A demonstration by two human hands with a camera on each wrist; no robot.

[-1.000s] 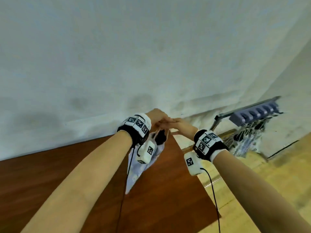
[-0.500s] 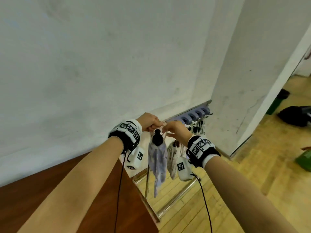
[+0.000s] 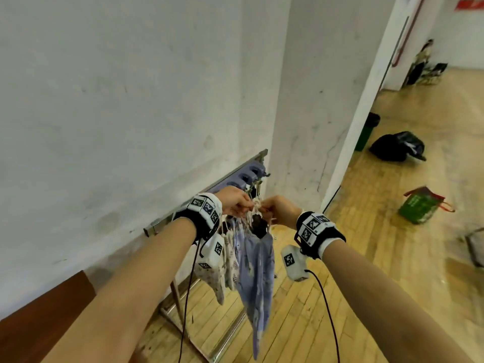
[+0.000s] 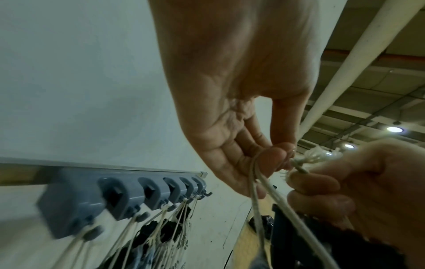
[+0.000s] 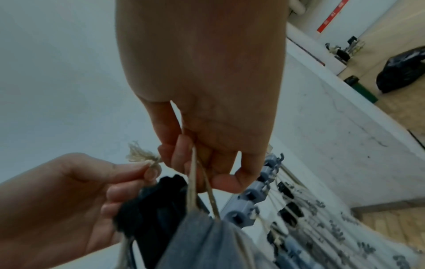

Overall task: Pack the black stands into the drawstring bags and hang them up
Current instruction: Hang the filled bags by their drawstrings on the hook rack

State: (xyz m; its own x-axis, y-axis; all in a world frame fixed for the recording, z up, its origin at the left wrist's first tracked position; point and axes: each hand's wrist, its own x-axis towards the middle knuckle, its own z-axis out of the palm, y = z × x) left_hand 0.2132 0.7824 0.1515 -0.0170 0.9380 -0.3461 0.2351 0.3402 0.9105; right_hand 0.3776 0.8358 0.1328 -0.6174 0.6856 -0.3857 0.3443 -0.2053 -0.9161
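Note:
A pale blue drawstring bag [image 3: 258, 279] hangs from its cream cords [image 4: 260, 200] between both hands, and the black stand [image 3: 259, 226] pokes out of its gathered mouth. My left hand [image 3: 247, 205] pinches the cords beside the frayed knot [image 5: 142, 156]. My right hand [image 3: 264, 208] grips the cord loops just above the bag [image 5: 207, 236]. Both hands are level with the grey-blue hook rail [image 3: 248, 176] and slightly in front of it. The black stand [image 5: 149, 209] sits against my left palm.
Several packed floral bags [image 3: 225, 260] hang from the rail's hooks [image 4: 174, 198] on a metal rack against the white wall. A brown table corner [image 3: 47, 315] is at lower left. On the wooden floor lie a black bag [image 3: 396, 148], a green bag [image 3: 419, 208] and a green bin [image 3: 368, 132].
The view has swung right, from the brown table to the rack. Both hands have carried the bag off the table and up to the hook rail, keeping hold of the cords.

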